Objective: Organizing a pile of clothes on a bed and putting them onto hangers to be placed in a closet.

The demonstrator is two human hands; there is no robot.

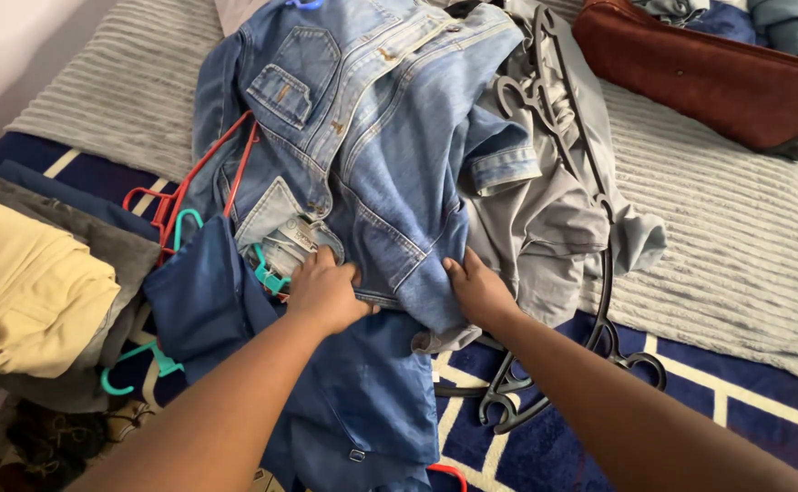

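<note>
A light blue denim jacket lies spread over a pile of clothes on a bed. My left hand grips the jacket's lower hem near a waistband with a label. My right hand pinches the hem a little to the right, by the sleeve cuff. Under the jacket lies a darker blue garment that runs toward me. A grey garment sits beneath the jacket on the right.
A red hanger and teal hangers poke out at the left. Black hangers lie at the right. Yellow folded cloth is at far left, a dark red bag at top right, on a grey ribbed blanket.
</note>
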